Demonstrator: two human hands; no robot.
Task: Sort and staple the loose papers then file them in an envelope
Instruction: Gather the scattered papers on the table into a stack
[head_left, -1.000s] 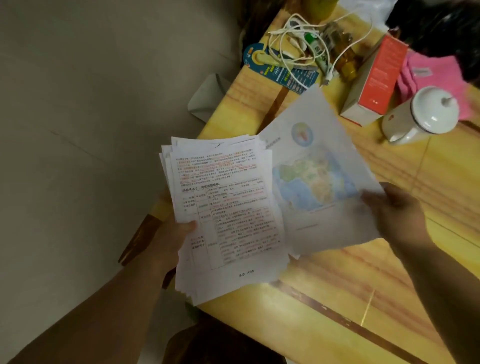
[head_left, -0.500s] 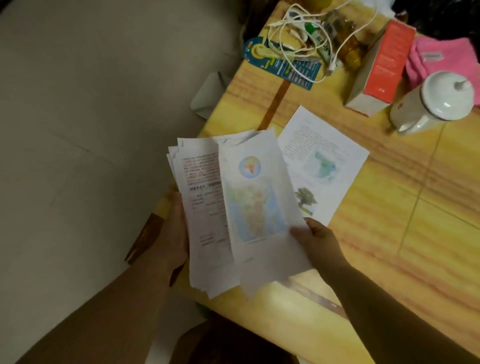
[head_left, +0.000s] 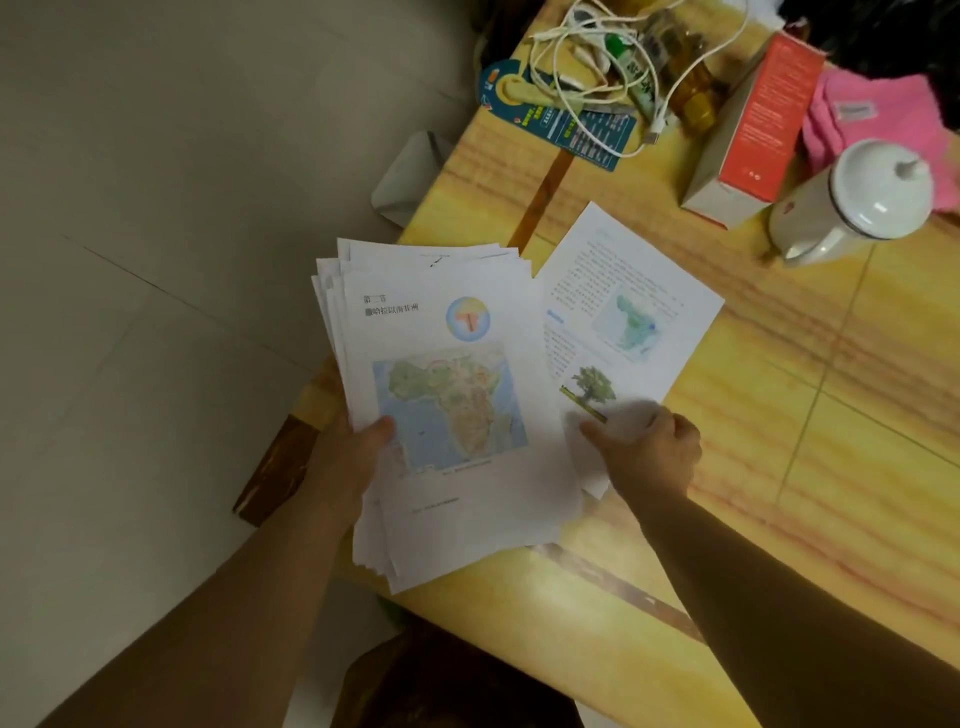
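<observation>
L hand (head_left: 343, 462) grips paper stack (head_left: 441, 415) over counter (head_left: 779, 467) edge, thumb on top map page; R hand (head_left: 649, 452) fingers curled, pinching single sheet (head_left: 623, 312) lying flat on counter beside stack

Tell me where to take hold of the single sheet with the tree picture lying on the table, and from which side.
Take the tree-picture sheet at its near corner, where the right hand already touches it. It lies flat on the table, so come from the near side and pinch there. The left edge is tucked beside the paper stack held in the left hand.
</observation>
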